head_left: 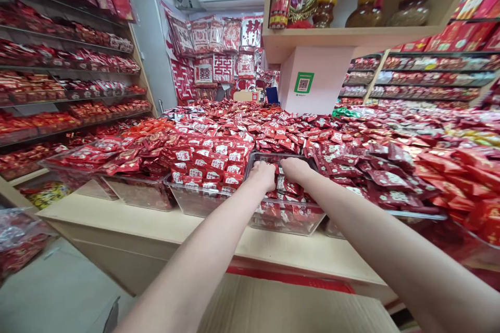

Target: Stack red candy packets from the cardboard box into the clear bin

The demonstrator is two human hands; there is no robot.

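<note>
Both my arms reach forward into a clear plastic bin (287,223) at the counter's front edge. It holds small red wrapped packets (287,187) with white printing, lying lower than the heaps around it. My left hand (263,174) is inside the bin's left part, its fingers curled down among the packets. Close to its right, my right hand (296,169) is also closed, knuckles up, near the back of the bin. A few packets show between the two hands. The fingertips are hidden, so what each hand grips cannot be made out.
Left of my bin, another clear bin (195,203) is heaped with red packets; dark red packets (390,171) pile up on the right. The pale wooden counter (148,218) runs along the front. A cabinet (359,36) overhangs the back, and stocked shelves (70,67) stand left.
</note>
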